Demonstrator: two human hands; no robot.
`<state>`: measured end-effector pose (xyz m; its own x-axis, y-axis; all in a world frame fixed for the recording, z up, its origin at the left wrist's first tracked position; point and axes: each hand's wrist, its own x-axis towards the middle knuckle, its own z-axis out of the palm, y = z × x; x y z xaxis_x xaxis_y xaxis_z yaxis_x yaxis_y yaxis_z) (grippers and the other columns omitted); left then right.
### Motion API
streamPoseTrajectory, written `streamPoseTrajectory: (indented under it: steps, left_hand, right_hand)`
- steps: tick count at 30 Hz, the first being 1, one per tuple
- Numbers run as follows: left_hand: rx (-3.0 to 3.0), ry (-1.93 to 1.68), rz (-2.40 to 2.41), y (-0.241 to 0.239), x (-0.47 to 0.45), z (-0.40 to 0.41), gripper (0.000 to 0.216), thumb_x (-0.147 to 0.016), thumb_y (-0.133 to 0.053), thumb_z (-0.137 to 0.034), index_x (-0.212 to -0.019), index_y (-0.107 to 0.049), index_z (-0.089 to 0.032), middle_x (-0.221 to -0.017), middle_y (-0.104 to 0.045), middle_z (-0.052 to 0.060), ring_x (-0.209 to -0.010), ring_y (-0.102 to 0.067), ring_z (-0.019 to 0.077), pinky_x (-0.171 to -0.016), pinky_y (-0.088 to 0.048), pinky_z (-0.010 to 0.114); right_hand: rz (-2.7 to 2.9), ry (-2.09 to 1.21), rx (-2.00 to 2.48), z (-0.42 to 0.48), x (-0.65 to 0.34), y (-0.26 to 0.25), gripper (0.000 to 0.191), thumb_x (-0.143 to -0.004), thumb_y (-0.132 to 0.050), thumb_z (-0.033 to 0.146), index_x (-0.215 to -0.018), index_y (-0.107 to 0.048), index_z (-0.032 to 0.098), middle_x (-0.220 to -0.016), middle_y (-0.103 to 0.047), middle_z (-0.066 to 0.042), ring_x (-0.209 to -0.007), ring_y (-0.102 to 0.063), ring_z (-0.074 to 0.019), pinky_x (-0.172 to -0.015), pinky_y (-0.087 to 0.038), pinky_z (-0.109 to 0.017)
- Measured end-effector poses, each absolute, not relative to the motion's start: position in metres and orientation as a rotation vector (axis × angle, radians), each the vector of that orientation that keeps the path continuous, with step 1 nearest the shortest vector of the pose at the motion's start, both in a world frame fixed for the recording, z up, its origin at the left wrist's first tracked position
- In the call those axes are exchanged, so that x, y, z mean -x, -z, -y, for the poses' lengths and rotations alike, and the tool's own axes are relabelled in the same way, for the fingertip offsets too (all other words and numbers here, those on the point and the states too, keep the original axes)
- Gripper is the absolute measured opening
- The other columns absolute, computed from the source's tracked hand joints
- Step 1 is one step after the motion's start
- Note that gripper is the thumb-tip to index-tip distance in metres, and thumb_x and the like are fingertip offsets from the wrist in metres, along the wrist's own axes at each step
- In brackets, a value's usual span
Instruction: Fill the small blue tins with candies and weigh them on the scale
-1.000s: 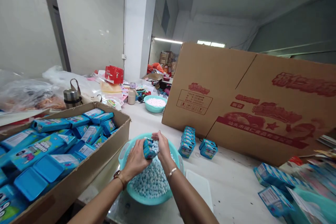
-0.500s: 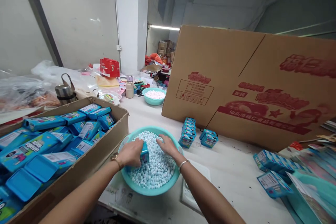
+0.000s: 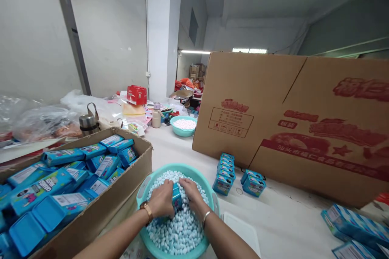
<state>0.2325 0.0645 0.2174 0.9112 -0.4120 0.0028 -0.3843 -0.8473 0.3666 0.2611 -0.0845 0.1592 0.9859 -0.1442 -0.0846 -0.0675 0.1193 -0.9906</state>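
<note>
A turquoise basin [image 3: 216,206] full of small pale blue and white candies [image 3: 179,230] is in front of me. My left hand [image 3: 163,198], with a watch on its wrist, is closed around a small blue candy box [image 3: 176,199] held low among the candies. Its lower part is hidden by my fingers and the candies. My right hand [image 3: 192,192], wearing a bangle, reaches in from the other side. Its fingers stretch toward the top of the box, over the candies; whether they touch it I cannot tell.
On the left a cardboard carton [image 3: 121,174] holds many blue boxes, some with lids up. A row of blue boxes [image 3: 225,174] and a short pair [image 3: 253,183] stand before a large carton [image 3: 285,129]. More boxes [image 3: 355,222] lie right. Behind is another basin [image 3: 183,131].
The view has tilted up and shifted, so the basin sits lower. My right hand has come closer to the box in my left hand, its fingers now beside the box's top.
</note>
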Motion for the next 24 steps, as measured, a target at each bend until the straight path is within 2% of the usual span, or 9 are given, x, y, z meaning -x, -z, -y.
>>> streamPoseTrajectory:
  steps: [4, 7, 12, 24]
  left_hand:
    - [-2.536, -0.049, 0.469, -0.217, -0.225, -0.066, 0.08, -0.056, -0.075, -0.028, -0.127, -0.043, -0.012, -0.124, -0.054, 0.016, -0.116, -0.056, 0.0325, -0.095, -0.047, 0.039]
    - [-2.428, -0.129, 0.406, -0.215, -0.223, -0.063, 0.079, -0.061, -0.07, -0.029, -0.132, -0.037, -0.014, -0.128, -0.054, 0.014, -0.12, -0.054, 0.0278, -0.101, -0.043, 0.035]
    - [-2.331, -0.179, 0.325, -0.213, -0.225, -0.056, 0.083, -0.063, -0.07, -0.031, -0.135, -0.033, -0.012, -0.127, -0.055, 0.016, -0.119, -0.055, 0.0307, -0.098, -0.044, 0.039]
    - [-2.282, -0.235, 0.44, -0.213, -0.239, -0.064, 0.075, -0.061, -0.07, -0.028, -0.129, -0.039, -0.015, -0.126, -0.055, 0.013, -0.119, -0.054, 0.0307, -0.099, -0.042, 0.038]
  right_hand:
    - [-0.157, 0.084, 1.337, 0.085, -0.265, -0.192, 0.028, -0.061, -0.071, 0.043, -0.073, -0.068, 0.017, -0.07, -0.065, -0.003, -0.067, -0.057, -0.0196, -0.063, -0.043, -0.029]
    - [-0.166, 0.105, 1.298, 0.084, -0.272, -0.209, 0.024, -0.056, -0.074, 0.036, -0.068, -0.068, 0.016, -0.065, -0.063, -0.002, -0.063, -0.055, -0.0175, -0.061, -0.041, -0.028]
    - [-0.196, 0.17, 1.252, 0.081, -0.276, -0.223, 0.025, -0.056, -0.075, 0.036, -0.069, -0.069, 0.016, -0.064, -0.064, -0.001, -0.062, -0.056, -0.0164, -0.062, -0.041, -0.027]
    - [-0.175, 0.255, 1.198, 0.074, -0.275, -0.225, 0.021, -0.059, -0.072, 0.035, -0.068, -0.068, 0.016, -0.064, -0.063, -0.001, -0.063, -0.055, -0.0157, -0.062, -0.042, -0.027]
